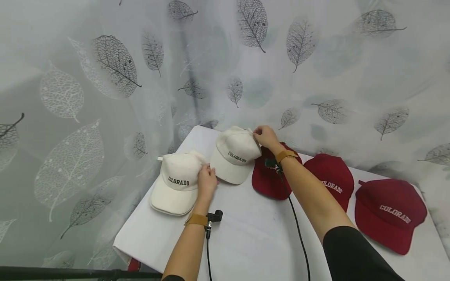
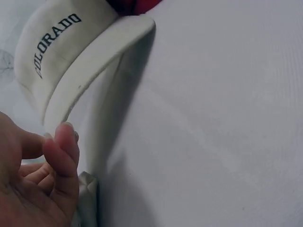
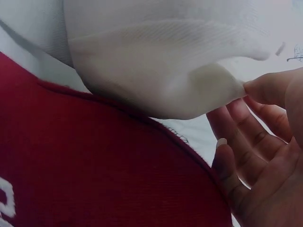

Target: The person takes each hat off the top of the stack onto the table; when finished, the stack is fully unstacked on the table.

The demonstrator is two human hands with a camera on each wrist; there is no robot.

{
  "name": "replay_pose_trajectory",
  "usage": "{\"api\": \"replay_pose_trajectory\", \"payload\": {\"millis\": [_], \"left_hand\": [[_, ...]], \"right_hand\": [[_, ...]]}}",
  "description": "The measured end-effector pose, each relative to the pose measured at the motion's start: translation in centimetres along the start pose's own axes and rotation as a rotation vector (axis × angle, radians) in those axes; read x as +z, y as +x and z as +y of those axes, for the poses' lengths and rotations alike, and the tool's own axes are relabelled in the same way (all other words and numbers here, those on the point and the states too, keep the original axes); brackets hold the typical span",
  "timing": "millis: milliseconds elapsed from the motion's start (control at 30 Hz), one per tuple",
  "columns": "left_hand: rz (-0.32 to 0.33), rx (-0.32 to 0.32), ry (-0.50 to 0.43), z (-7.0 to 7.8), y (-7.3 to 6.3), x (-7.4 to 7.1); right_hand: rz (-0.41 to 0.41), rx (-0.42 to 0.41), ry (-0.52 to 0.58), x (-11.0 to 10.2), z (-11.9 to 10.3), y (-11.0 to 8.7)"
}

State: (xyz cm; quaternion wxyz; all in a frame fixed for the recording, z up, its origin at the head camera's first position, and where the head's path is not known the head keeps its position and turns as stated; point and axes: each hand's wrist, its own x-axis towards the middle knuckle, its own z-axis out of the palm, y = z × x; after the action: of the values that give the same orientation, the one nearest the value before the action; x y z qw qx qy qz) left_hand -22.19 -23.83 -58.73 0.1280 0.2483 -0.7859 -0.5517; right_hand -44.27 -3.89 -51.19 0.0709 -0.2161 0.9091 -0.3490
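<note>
A white baseball cap (image 1: 239, 146) lettered COLORADO sits at the back of the table with its brim toward me. My right hand (image 1: 267, 137) pinches its rear edge between thumb and fingers; in the right wrist view the cloth of the white cap (image 3: 142, 71) is drawn out to the fingertips. At the left end of the brim (image 2: 90, 75), my left hand (image 2: 42, 175) holds the edge between thumb and forefinger. Another white cap (image 1: 175, 195) lies just left of that hand. Under my right wrist is a red cap (image 1: 265, 181), which the white cap partly overlaps.
Two more red caps, a middle one (image 1: 327, 175) and a far right one (image 1: 390, 212), lie along the table's right side. White cloth covers the table (image 1: 253, 230). A leaf-patterned curtain (image 1: 218, 50) hangs close behind it. Cables run from both wrist cameras.
</note>
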Motion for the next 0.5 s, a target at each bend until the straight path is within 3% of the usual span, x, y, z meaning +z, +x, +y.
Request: {"api": "replay_pose_trajectory", "payload": {"millis": [333,500], "left_hand": [[-0.052,0.055,0.255,0.0,-0.3,0.6],[-0.097,0.029,0.330,0.4,-0.4,0.8]], "right_hand": [[-0.023,0.077,-0.151,1.2,0.7,0.6],[-0.037,0.101,-0.261,1.6,0.7,1.0]]}}
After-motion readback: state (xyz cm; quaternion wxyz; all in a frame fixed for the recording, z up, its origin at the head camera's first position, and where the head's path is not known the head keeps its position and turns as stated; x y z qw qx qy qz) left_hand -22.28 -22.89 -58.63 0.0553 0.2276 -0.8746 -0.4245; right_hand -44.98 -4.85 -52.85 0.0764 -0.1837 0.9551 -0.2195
